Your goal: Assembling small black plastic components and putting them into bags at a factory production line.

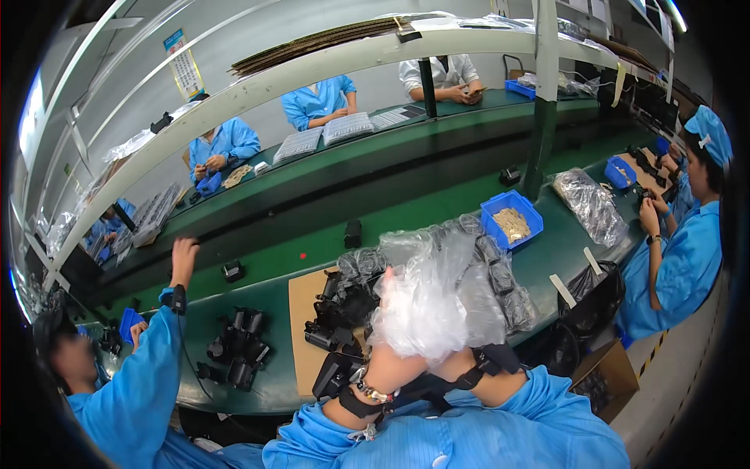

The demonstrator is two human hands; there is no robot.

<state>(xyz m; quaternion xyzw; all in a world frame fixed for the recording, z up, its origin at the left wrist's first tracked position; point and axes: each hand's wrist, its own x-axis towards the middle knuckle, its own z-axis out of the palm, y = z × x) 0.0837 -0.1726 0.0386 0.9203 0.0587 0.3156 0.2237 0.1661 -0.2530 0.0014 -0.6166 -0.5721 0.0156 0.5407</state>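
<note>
A loose bundle of clear plastic bags (426,301) is gathered between my two hands in front of me, above the bench edge. My left hand (386,283) holds its left side; one fingertip shows and the rest is covered by the film. My right hand (455,364) comes in from the other side, its fingers hidden behind the plastic. Black device parts (351,305) lie close to my left hand on a brown cardboard sheet (303,332). Behind and right of the bundle sit several bagged black parts (519,309).
A blue bin of small beige pieces (512,223) stands beyond the bagged parts. Black parts (238,344) are piled to the left, near a co-worker's raised arm (181,273). Single black units (353,233) sit on the green belt (312,258). A black bin bag (590,301) hangs at right.
</note>
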